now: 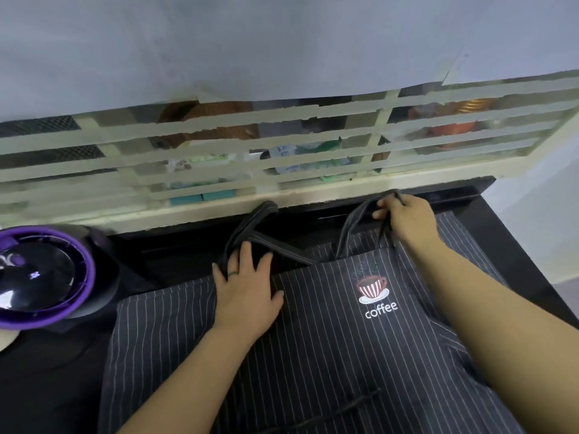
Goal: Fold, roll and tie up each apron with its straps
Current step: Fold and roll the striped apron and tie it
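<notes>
Head view: nearest the camera, the apron point(313, 371) lies spread flat on the dark table point(56, 396), a striped cloth with soft creases. It covers most of the surface between the two forearms. Further up is its bib, printed with a coffee logo point(374, 292).

The left hand point(247, 286) lies flat at the bib's left edge, fingers straight and spread. It presses the cloth down, with its fingertips over the root of the left strap point(250, 219). That strap runs on in a limp loop toward the back of the table. To the left, beside the apron, stands a purple round thing point(47, 277).

Furthest out, the right hand point(407, 217) has its fingers curled round the right strap point(352, 223) and pinches it near the table's far edge. The strap rises from the bib to the hand. Behind it stands a taped grille point(282, 145).

The apron looks light and thin, with no stiffness of its own. It should fold wherever it is creased and slide on the smooth table unless one palm pins it. Corners and hems look the best places to grip for folding. The straps are narrow and floppy and likely to tangle, so they are best pinched near their ends and drawn straight. Nothing here looks fragile.
</notes>
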Demonstrator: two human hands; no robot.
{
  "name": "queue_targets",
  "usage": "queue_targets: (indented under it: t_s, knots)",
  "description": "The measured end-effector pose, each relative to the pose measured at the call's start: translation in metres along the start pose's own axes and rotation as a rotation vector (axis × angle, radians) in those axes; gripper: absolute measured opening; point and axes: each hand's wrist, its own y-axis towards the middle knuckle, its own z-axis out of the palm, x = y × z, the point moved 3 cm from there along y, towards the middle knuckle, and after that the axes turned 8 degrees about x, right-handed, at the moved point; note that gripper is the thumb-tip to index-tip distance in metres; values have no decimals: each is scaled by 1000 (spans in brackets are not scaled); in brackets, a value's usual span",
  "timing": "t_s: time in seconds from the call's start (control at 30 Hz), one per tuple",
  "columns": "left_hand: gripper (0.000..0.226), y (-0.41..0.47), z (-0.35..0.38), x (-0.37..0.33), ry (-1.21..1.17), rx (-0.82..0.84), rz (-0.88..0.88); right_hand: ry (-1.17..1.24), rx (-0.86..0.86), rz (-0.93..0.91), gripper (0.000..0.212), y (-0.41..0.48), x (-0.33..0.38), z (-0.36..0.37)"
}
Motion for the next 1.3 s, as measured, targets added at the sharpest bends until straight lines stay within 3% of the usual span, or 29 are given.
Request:
queue_targets:
  t_s: [0.07, 0.13, 0.17, 0.3, 0.37, 0.47, 0.57, 0.67, 0.8, 0.97, 1.13, 1.3]
  knots:
    - [63, 0, -10, 0, 9, -244, 27, 88, -180, -117, 29, -7, 7, 0]
    - [55, 6, -16, 1, 2, -378, 83, 170, -204, -129, 29, -13, 13, 4]
    - [54, 10, -18, 2, 0, -326, 84, 186, -123, -88, 27, -15, 15, 9]
    - [54, 29, -16, 6, -7, -58, 43, 30, 463, 123, 24, -17, -3, 34]
    - [54, 31, -15, 5, 13, -32, 38, 103, 511, 136, 31, -16, -13, 35]
    - [52, 28, -18, -2, 34, -45, -10, 451, 565, 211, 44, -18, -14, 25]
    - [51, 27, -20, -13, 40, -107, -24, 552, 697, 292, 50, -23, -6, 19]
    - [54, 33, -12, -32, -72, 22, 70, 591, 753, 329, 53, -26, 11, 20]
    - [68, 49, -1, -59, -262, 270, 182, 456, 904, 264, 55, -29, 36, 26]
    - [88, 63, -8, -63, -601, 323, 220, -94, 757, 125, 39, -21, 24, 18]
    - [86, 59, -14, -64, -530, 267, 283, -169, 763, 187, 25, -20, -8, 17]
    - [83, 55, -10, -49, -334, 207, 259, -522, 741, 97, 26, -9, -13, 15]
